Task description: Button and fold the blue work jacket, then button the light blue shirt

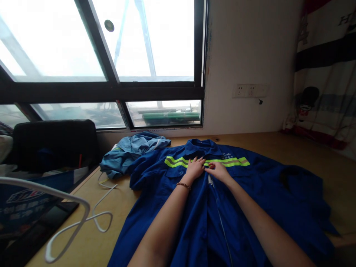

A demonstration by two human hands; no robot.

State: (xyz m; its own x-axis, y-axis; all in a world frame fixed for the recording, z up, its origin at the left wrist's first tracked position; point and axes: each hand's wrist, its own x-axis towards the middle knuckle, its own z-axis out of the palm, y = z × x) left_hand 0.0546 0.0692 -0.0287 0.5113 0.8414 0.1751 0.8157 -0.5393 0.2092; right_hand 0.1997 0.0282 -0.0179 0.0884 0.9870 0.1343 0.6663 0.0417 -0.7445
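A blue work jacket [244, 207] with a yellow-green reflective stripe [236, 162] across its chest lies spread out, collar at the far end. My left hand [195, 168] rests flat on the stripe left of the front opening, fingers stretched out, a beaded bracelet on its wrist. Just to its right, my right hand [218, 171] pinches at the jacket's front edge, thumb and forefinger together. What lies between those fingertips is too small to tell apart, though it seems to be the front edge. Below, the front parts and a white strip [210, 180] shows inside.
A crumpled lighter-blue garment [133, 148] lies at the back left of the wooden table [122, 200]. A white cable [83, 218] loops along the left side. Beside the table stands a black chair [54, 144]. A wall socket [250, 90] and a curtain [325, 81] are at the right.
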